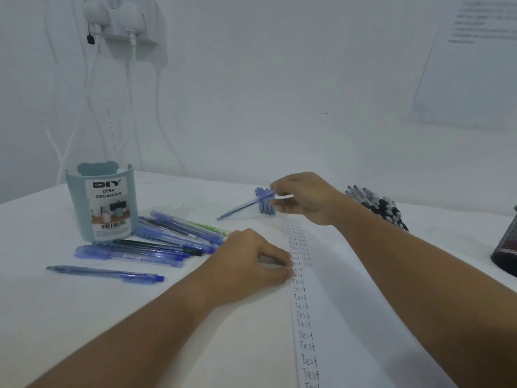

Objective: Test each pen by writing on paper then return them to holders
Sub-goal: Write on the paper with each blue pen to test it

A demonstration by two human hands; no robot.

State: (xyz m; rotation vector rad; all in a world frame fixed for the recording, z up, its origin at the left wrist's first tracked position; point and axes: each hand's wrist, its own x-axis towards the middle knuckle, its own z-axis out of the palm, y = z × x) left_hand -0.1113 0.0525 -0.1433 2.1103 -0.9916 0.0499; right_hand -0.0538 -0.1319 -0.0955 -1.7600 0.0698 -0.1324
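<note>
Seen from the head camera, a person is working at a white surface point(56, 317) set against a pale wall, both bare forearms reaching in from the lower edge. The right hand point(305, 197) is pinching a blue pen point(243, 207) by its upper end, fingers curled round it, the pen slanting down to the left with its tip close to the surface. Just behind that pen, a small bunch of blue pens point(265, 201) is lying beside the fingers. The left hand point(251, 261) is resting on the surface with fingers loosely curled, its fingertips touching the left edge of a long sheet of paper point(349, 289); it is holding nothing. A column of handwritten "Test" words is running down that edge of the paper. To the left, a pale teal desk organizer point(102, 203) labelled "DIY DESK ORGANIZER" is standing upright, and a loose pile of blue pens point(167, 236) is lying flat beside its base, a green pen among them. A single blue pen point(106, 273) is lying apart, nearer the camera. Beyond the right forearm, a cluster of black-and-white pens point(377, 205) is lying on the surface. A dark holder point(506, 253) is sitting at the right edge, partly cut off. Wall sockets with white plugs point(123, 23) are hanging cables down behind the organizer.
</note>
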